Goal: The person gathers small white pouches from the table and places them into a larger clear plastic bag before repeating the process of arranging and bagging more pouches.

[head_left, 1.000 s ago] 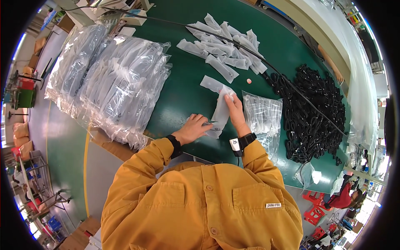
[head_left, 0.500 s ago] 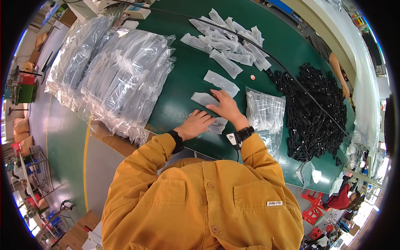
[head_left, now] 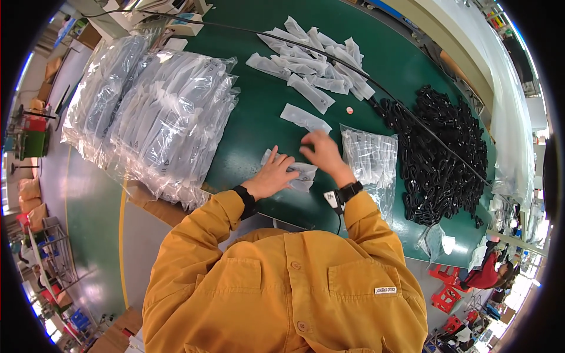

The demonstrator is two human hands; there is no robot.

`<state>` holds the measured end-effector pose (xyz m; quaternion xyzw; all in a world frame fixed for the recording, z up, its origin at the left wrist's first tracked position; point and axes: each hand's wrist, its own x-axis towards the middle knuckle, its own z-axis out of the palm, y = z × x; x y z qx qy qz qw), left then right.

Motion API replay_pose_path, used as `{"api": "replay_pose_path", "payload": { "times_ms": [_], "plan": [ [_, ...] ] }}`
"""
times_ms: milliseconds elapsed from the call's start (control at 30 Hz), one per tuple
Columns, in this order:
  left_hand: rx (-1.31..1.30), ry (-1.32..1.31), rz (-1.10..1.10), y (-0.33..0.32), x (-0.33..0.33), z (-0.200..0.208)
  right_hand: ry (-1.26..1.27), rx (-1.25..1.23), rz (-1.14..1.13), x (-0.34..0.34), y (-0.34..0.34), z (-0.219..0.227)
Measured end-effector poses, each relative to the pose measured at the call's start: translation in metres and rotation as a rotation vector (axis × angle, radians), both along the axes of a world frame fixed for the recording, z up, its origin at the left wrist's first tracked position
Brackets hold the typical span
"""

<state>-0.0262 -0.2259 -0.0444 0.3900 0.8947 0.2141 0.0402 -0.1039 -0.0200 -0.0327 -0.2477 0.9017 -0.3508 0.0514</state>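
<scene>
Left hand (head_left: 272, 177) lay spread over the near frosted pouch (head_left: 304, 176), apparently steadying it; right hand (head_left: 322, 150) curled, grip indeterminable.

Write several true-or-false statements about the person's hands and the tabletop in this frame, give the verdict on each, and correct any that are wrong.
1. The left hand lies over a frosted plastic sleeve. True.
2. A smaller clear plastic bag lies between the right hand and the black cable pile. True.
3. The right hand is inside the smaller clear plastic bag. False: it is outside, to the left of that bag.
4. The black cable pile is on the person's left. False: it is on the right; the stuffed large clear bags are on the left.
5. The tabletop is green. True.
</scene>
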Motion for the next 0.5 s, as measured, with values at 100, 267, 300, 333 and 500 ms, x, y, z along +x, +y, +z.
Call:
{"api": "replay_pose_path", "payload": {
  "times_ms": [100, 267, 300, 333, 500],
  "plan": [
    [0.024, -0.006, 0.007, 0.002, 0.003, -0.003, 0.262, -0.018, -0.217, -0.040, -0.017, 0.000],
    [0.014, -0.006, 0.025, 0.006, 0.006, -0.002, 0.416, 0.174, -0.273, -0.078, -0.057, -0.033],
    [0.011, 0.000, 0.031, 0.006, 0.005, -0.002, 0.366, 0.168, -0.253, -0.082, -0.059, -0.035],
    [0.000, 0.006, 0.026, 0.007, 0.004, -0.002, 0.316, 0.164, -0.235, -0.085, -0.060, -0.037],
    [0.002, -0.009, 0.020, 0.002, 0.007, -0.006, -0.048, -0.269, -0.177, -0.072, -0.045, -0.014]
  ]
}}
